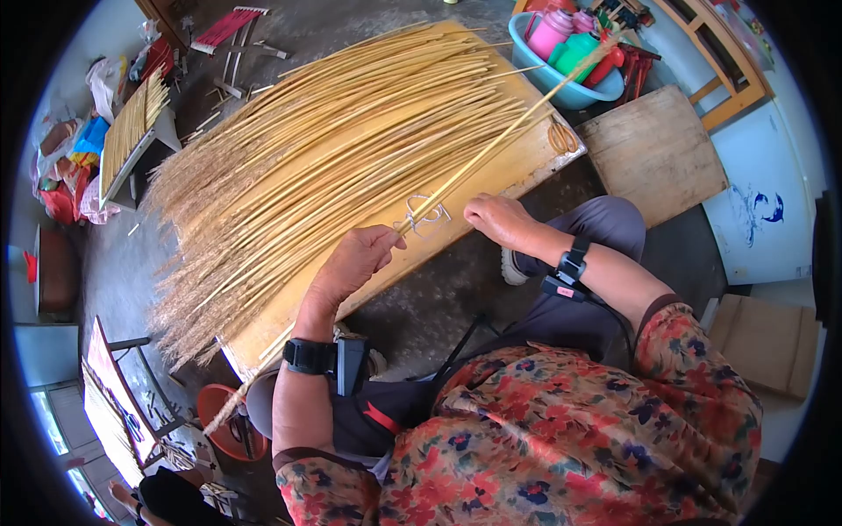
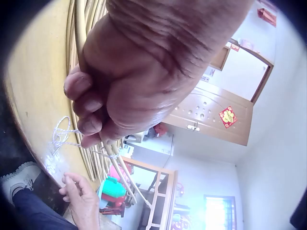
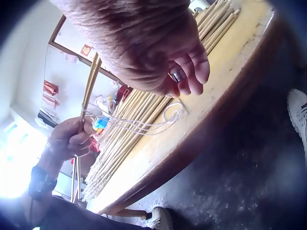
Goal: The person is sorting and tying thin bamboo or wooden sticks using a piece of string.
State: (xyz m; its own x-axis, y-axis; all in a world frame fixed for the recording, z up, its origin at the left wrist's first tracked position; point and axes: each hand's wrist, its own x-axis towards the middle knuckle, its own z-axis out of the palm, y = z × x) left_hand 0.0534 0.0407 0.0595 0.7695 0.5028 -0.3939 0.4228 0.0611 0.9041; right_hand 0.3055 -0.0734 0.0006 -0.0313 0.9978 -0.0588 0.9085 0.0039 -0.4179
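Observation:
My left hand (image 1: 355,259) grips a few long reed stalks (image 1: 491,151), fingers curled round them above the table's near edge. The stalks run up to the right, and a feathery end hangs below the left forearm. White string (image 3: 136,127) is wound round the held stalks just beyond the left hand and trails in loose loops over the tabletop. My right hand (image 1: 502,219) is a little right of the string, apart from the stalks. In the right wrist view its fingers (image 3: 199,62) are loosely bent with nothing between them, one wearing a ring.
A thick layer of reed stalks (image 1: 351,131) with bushy heads to the left covers much of the yellow table (image 1: 386,219). A coil (image 1: 562,138) lies at its right corner. Beyond are a blue basin (image 1: 570,92) of containers and a wooden board (image 1: 653,149). An orange bucket (image 1: 210,401) stands lower left.

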